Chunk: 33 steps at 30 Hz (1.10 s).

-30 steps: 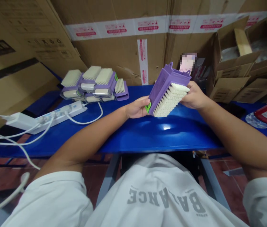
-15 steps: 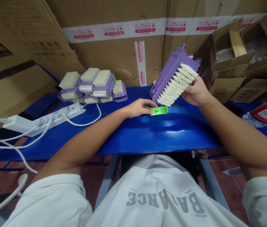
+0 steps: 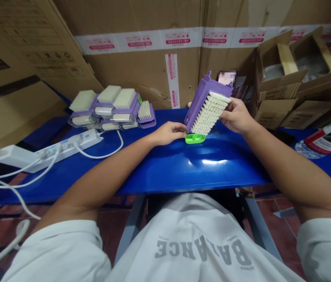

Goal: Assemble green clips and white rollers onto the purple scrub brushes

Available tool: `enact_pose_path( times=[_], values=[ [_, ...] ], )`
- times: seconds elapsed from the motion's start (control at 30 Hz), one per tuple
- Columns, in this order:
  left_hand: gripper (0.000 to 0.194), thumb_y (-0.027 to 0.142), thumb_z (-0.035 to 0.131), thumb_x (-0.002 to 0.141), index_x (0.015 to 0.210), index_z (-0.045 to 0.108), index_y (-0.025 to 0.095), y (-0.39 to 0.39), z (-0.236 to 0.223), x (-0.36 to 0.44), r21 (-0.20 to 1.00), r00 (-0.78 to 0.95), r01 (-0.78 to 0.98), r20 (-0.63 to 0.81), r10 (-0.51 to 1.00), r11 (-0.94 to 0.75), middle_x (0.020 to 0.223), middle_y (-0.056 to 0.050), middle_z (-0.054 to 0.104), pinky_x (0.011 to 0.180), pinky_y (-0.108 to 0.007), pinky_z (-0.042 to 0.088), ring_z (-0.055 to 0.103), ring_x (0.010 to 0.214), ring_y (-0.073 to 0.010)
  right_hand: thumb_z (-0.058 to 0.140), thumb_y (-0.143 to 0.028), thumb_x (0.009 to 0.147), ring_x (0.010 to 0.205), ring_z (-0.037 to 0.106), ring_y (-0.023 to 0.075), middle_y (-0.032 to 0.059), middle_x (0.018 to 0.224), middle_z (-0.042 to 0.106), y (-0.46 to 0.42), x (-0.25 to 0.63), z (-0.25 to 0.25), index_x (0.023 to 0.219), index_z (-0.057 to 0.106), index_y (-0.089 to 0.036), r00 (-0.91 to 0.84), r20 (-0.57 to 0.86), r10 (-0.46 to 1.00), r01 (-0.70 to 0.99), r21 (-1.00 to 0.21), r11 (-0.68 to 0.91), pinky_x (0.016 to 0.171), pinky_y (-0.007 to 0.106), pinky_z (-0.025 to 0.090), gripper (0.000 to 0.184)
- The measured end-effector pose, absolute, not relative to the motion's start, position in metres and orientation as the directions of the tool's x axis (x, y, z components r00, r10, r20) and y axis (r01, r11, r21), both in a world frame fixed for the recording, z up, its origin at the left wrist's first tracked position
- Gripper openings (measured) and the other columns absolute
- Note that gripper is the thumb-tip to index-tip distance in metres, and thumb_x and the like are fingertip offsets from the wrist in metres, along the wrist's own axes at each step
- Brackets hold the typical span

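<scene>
My right hand [image 3: 236,116] is closed on a purple plastic brush [image 3: 197,102] with rows of cream bristles [image 3: 211,113]. The brush is held tilted above the blue table, its bristles towards me and its lower end pointing down and left. My left hand [image 3: 169,133] is by that lower end, thumb and fingers pinched at the left end of a small bright green plastic piece [image 3: 195,138]. The green piece lies just under the brush's lower end; whether the two touch is hard to tell. My left fingertips are partly hidden behind it.
Several purple brushes [image 3: 124,98] with cream bristles are stacked at the back left. In front of them lies a white power strip [image 3: 62,147] with cables. Opened cardboard boxes [image 3: 277,107] and a large bottle [image 3: 326,137] stand at the right of the blue table [image 3: 165,168]. Large cartons line the back.
My right hand has brought the brush slightly left and down, towards the green piece. The green piece has turned, so more of its hollow side shows. The view has shifted a little.
</scene>
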<state>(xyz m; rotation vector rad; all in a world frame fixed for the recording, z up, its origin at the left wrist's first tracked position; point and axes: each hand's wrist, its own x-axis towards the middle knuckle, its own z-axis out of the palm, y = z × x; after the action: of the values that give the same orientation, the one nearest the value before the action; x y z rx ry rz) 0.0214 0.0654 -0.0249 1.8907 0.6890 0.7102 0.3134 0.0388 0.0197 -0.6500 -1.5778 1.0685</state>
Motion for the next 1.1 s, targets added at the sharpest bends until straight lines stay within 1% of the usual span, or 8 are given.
enact_pose_path(
  times=[0.17, 0.27, 0.37, 0.5, 0.7, 0.87, 0.97, 1.1],
  values=[
    [0.07, 0.052, 0.089, 0.079, 0.138, 0.068, 0.021, 0.065, -0.015, 0.019, 0.901, 0.642, -0.045, 0.357, 0.678, -0.432, 0.132, -0.014, 0.074, 0.101, -0.046, 0.06, 0.073, 0.119, -0.0302, 0.097, -0.064, 0.066, 0.131, 0.07, 0.0366, 0.0053, 0.116, 0.082, 0.04, 0.32, 0.026, 0.116, 0.08, -0.029, -0.306, 0.491, 0.816, -0.018, -0.86, 0.51, 0.108, 0.055, 0.061, 0.064],
    [0.082, 0.055, 0.095, 0.073, 0.142, 0.065, 0.022, 0.059, -0.008, 0.026, 0.854, 0.597, -0.098, 0.462, 0.656, -0.511, 0.136, -0.014, 0.073, 0.107, -0.045, 0.057, 0.071, 0.123, -0.0304, 0.096, -0.064, 0.067, 0.135, 0.067, 0.0379, 0.0056, 0.118, 0.081, 0.038, 0.32, 0.029, 0.115, 0.081, -0.029, -0.335, 0.496, 0.801, 0.039, -0.842, 0.538, 0.113, 0.058, 0.057, 0.061],
    [0.077, 0.059, 0.093, 0.077, 0.139, 0.068, 0.021, 0.053, -0.004, 0.036, 0.84, 0.526, -0.108, 0.502, 0.686, -0.532, 0.131, -0.012, 0.076, 0.109, -0.046, 0.057, 0.074, 0.118, -0.0287, 0.095, -0.064, 0.069, 0.136, 0.067, 0.0381, 0.0065, 0.119, 0.081, 0.034, 0.315, 0.031, 0.116, 0.081, -0.029, -0.379, 0.481, 0.791, 0.079, -0.835, 0.545, 0.114, 0.058, 0.056, 0.06],
    [0.071, 0.059, 0.094, 0.076, 0.133, 0.073, 0.021, 0.052, 0.001, 0.04, 0.841, 0.486, -0.111, 0.511, 0.71, -0.529, 0.131, -0.011, 0.078, 0.113, -0.05, 0.055, 0.074, 0.121, -0.03, 0.094, -0.064, 0.072, 0.133, 0.069, 0.0378, 0.0076, 0.12, 0.081, 0.026, 0.307, 0.037, 0.118, 0.08, -0.029, -0.453, 0.454, 0.768, 0.116, -0.824, 0.555, 0.114, 0.058, 0.056, 0.06],
    [0.069, 0.054, 0.097, 0.073, 0.129, 0.076, 0.02, 0.047, 0.013, 0.036, 0.854, 0.478, -0.109, 0.494, 0.726, -0.509, 0.131, -0.011, 0.078, 0.116, -0.051, 0.053, 0.073, 0.125, -0.0318, 0.094, -0.064, 0.072, 0.129, 0.071, 0.0365, 0.0063, 0.118, 0.082, 0.024, 0.305, 0.042, 0.117, 0.081, -0.029, -0.44, 0.457, 0.773, 0.127, -0.821, 0.557, 0.115, 0.057, 0.056, 0.059],
    [0.066, 0.048, 0.1, 0.069, 0.123, 0.077, 0.016, 0.045, -0.001, 0.034, 0.885, 0.512, -0.034, 0.415, 0.752, -0.465, 0.116, -0.011, 0.082, 0.108, -0.051, 0.059, 0.078, 0.111, -0.0303, 0.098, -0.056, 0.07, 0.114, 0.078, 0.0333, 0.0076, 0.11, 0.083, 0.033, 0.31, 0.027, 0.114, 0.08, -0.024, -0.544, 0.35, 0.763, 0.122, -0.866, 0.484, 0.109, 0.055, 0.06, 0.057],
    [0.061, 0.043, 0.1, 0.068, 0.117, 0.076, 0.015, 0.047, -0.01, 0.033, 0.883, 0.53, 0.01, 0.393, 0.752, -0.468, 0.108, -0.011, 0.082, 0.101, -0.048, 0.061, 0.079, 0.102, -0.0277, 0.099, -0.055, 0.068, 0.111, 0.078, 0.032, 0.0088, 0.107, 0.083, 0.038, 0.312, 0.02, 0.113, 0.08, -0.021, -0.586, 0.274, 0.762, 0.142, -0.891, 0.43, 0.108, 0.054, 0.061, 0.059],
    [0.057, 0.041, 0.098, 0.071, 0.116, 0.075, 0.015, 0.048, -0.01, 0.031, 0.865, 0.524, 0.047, 0.404, 0.75, -0.5, 0.107, -0.01, 0.081, 0.099, -0.046, 0.062, 0.078, 0.1, -0.0253, 0.099, -0.054, 0.07, 0.112, 0.078, 0.0306, 0.0094, 0.111, 0.083, 0.041, 0.312, 0.02, 0.113, 0.079, -0.02, -0.585, 0.283, 0.76, 0.132, -0.891, 0.434, 0.11, 0.052, 0.06, 0.058]
  ],
)
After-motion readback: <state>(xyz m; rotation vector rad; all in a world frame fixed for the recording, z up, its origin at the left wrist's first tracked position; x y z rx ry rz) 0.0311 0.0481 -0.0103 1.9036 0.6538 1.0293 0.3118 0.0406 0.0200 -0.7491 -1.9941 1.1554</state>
